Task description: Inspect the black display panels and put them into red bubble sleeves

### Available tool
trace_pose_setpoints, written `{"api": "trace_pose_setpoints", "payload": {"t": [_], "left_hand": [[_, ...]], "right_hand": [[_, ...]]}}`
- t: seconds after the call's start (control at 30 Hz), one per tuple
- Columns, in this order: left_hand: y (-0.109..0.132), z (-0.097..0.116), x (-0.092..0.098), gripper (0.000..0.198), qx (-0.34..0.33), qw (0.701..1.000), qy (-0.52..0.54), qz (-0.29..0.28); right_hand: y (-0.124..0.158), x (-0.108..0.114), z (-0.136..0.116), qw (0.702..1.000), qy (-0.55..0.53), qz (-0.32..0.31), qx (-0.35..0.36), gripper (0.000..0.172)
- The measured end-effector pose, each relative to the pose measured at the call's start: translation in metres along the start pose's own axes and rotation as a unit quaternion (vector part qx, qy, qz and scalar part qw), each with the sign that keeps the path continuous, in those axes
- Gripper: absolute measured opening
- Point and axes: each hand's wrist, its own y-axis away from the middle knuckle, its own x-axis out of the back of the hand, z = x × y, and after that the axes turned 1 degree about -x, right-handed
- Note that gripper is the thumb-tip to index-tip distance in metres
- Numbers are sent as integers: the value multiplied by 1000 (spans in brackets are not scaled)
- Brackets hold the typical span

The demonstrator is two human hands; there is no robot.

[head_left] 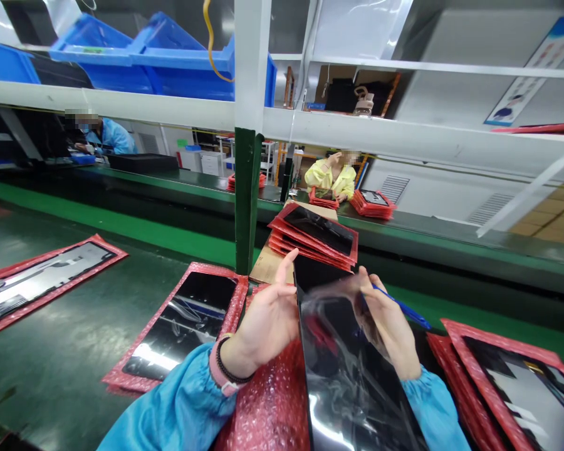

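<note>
A long black glossy panel (338,369) stands tilted in front of me, over a red bubble-wrap bag (272,401). My left hand (267,319) rests against the panel's left edge near its top, fingers spread and thumb raised. My right hand (385,319) is at the panel's right edge, closed round a blue pen (404,308), and a clear film (338,297) lifts off the panel's face between the hands. Both sleeves are light blue.
More panels in red bags lie on the green belt at left (42,275), (188,319) and right (517,376). A stack of them (317,235) sits on a cardboard box behind. A green-and-white post (247,188) stands ahead. Two other people work across the line.
</note>
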Motion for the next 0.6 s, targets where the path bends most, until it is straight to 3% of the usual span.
{"api": "trace_pose_setpoints", "payload": {"t": [0.17, 0.27, 0.4, 0.47, 0.53, 0.6], "left_hand": [[1, -2, 2, 66, -28, 999, -25, -14], [6, -5, 4, 64, -36, 998, -56, -11], [28, 5, 20, 82, -12, 990, -141, 27], [46, 15, 35, 83, -77, 965, -235, 87], [64, 23, 53, 64, -159, 919, -329, 147], [78, 25, 71, 43, -149, 898, -371, 186]], "right_hand": [[17, -13, -17, 997, -17, -10, -76, 42], [25, -17, -22, 997, -14, -2, -80, 42], [33, -11, -18, 996, 2, -6, -84, 42], [36, -7, -12, 996, 18, -14, -92, 43], [39, -5, -4, 994, 37, -17, -98, 42], [42, -8, 7, 993, 52, -25, -101, 38]]}}
